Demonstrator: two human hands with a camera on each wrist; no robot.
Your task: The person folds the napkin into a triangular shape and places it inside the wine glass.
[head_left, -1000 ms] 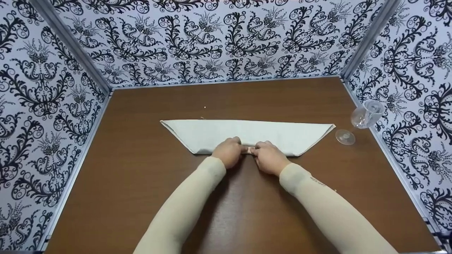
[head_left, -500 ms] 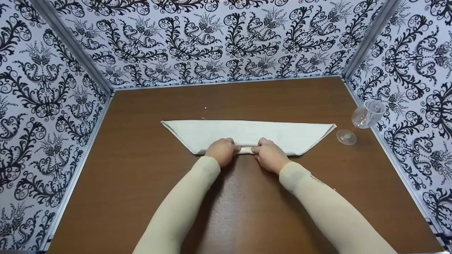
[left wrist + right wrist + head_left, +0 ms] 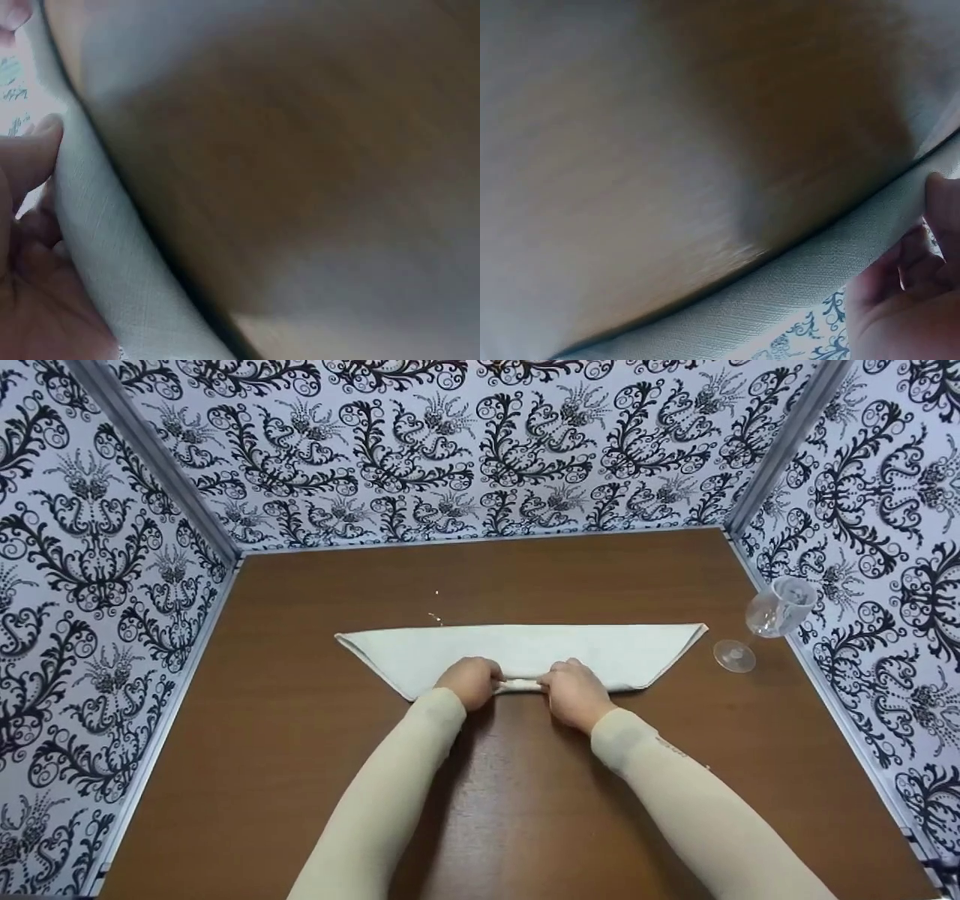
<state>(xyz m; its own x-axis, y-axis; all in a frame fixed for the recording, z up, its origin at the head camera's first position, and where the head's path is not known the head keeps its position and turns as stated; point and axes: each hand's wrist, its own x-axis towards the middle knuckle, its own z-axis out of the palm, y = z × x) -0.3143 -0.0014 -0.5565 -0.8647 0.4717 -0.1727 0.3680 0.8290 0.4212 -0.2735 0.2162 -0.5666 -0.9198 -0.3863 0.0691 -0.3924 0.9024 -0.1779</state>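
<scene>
A white cloth napkin (image 3: 577, 649) lies across the wooden table, folded into a long trapezoid with its wide side at the back. My left hand (image 3: 469, 682) pinches the rolled front edge left of its middle. A short way to the right, my right hand (image 3: 576, 694) grips the same edge. Between the hands a narrow rolled strip of fabric shows. In the left wrist view, the thumb (image 3: 41, 150) presses on the napkin's roll (image 3: 112, 232) with curled fingers behind it. The right wrist view likewise has the thumb (image 3: 939, 199) on the fabric (image 3: 802, 266).
A clear stemmed glass (image 3: 776, 607) is at the table's right side, close to the patterned right wall (image 3: 885, 547). Tiny white bits (image 3: 435, 617) lie just behind the napkin. Patterned walls enclose the brown table (image 3: 285, 750) at the back and both sides.
My left hand has slid left along the front edge, widening the gap between the hands. The napkin's back edge and left corner have shifted slightly toward me as the front edge is rolled.
</scene>
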